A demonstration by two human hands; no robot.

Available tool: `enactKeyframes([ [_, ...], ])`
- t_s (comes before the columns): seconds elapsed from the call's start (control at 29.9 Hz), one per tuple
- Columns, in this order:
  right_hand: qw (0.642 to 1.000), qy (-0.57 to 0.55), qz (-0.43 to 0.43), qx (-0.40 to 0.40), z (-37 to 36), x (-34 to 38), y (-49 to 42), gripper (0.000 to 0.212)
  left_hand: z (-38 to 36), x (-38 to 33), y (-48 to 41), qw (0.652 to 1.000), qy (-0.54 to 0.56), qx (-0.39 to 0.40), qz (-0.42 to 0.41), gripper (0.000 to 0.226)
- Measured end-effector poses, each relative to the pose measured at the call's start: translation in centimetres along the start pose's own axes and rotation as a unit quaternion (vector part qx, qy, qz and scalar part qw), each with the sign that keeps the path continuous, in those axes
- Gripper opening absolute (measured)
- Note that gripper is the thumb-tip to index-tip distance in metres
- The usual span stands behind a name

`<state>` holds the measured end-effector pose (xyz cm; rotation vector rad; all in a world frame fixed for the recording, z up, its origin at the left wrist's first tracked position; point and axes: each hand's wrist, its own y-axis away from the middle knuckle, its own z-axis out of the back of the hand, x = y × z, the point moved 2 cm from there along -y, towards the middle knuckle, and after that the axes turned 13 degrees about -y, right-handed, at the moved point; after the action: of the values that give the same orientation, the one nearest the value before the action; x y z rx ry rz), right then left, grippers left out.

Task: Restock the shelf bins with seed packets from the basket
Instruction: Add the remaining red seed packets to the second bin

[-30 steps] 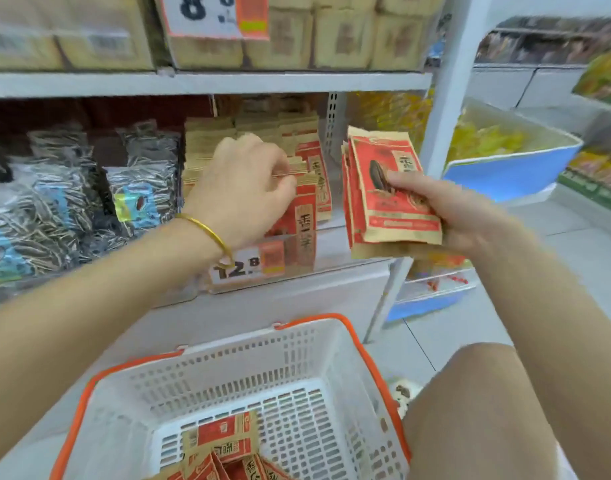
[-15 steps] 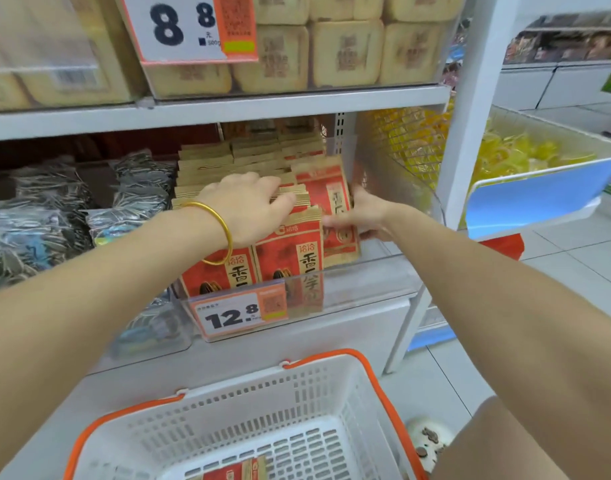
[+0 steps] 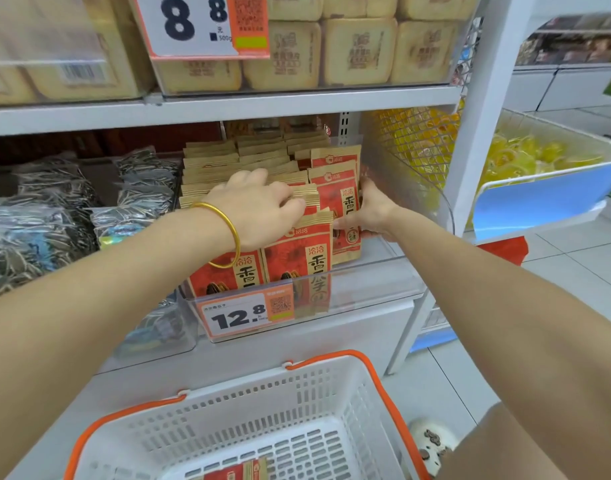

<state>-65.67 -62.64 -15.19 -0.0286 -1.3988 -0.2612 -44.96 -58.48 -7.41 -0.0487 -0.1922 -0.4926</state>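
Seed packets (image 3: 297, 258), red and kraft, stand upright in rows inside the clear bin (image 3: 366, 282) on the middle shelf, filling its left and centre; the front right corner of the bin is bare. Right hand (image 3: 369, 216) grasps a few packets at the right end of the rows, thumb across the red fronts and fingers hidden behind them, close to the bin's right wall. Left hand (image 3: 259, 206) lies on top of the rows, fingers bent down over the kraft top edges and clamping them; gold bangle (image 3: 233, 233) on that wrist. Price tag (image 3: 241, 315) reading 12.8 sits on the bin's front wall, left side. Below the shelf, white basket (image 3: 248, 393) with orange handles, one red packet (image 3: 236, 474) lying flat on its bottom at the frame edge. Left of the bin, grey striped packs (image 3: 54, 216) piled loosely. Shelf board (image 3: 297, 102) above carries tan square blocks (image 3: 359, 50) in a clear box with an 8.8 tag (image 3: 193, 26). Right of the white upright, a blue-fronted bin (image 3: 539, 199) holds yellow wrapped goods (image 3: 525, 157). Tiled floor (image 3: 574, 271); a patterned shoe (image 3: 432, 445) shows beside the basket.
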Motion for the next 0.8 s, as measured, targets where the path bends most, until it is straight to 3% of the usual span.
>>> enactKeyframes([
  [0.13,1.000,0.000,0.014,-0.027,0.1,-0.3,-0.2,0.081,-0.1,0.0,-0.1,1.000,0.003,-0.001,0.009,0.052],
  [0.27,0.998,0.012,-0.063,0.026,-1.1,-0.8,0.2,0.076,-0.1,-0.1,-0.2,1.000,-0.002,-0.001,0.015,0.054],
  [0.54,0.991,-0.021,-0.127,0.041,-2.9,-0.6,0.0,0.081,0.0,-0.4,-0.2,1.000,-0.011,-0.013,0.000,0.055],
  [0.7,0.991,-0.010,-0.131,0.026,-1.8,0.0,1.0,0.045,0.0,-0.4,-0.2,1.000,-0.010,-0.015,-0.003,0.056],
  [0.8,0.994,-0.022,-0.110,-0.002,-1.9,0.0,1.0,0.040,0.0,-0.5,-0.2,1.000,-0.010,-0.015,-0.003,0.056],
])
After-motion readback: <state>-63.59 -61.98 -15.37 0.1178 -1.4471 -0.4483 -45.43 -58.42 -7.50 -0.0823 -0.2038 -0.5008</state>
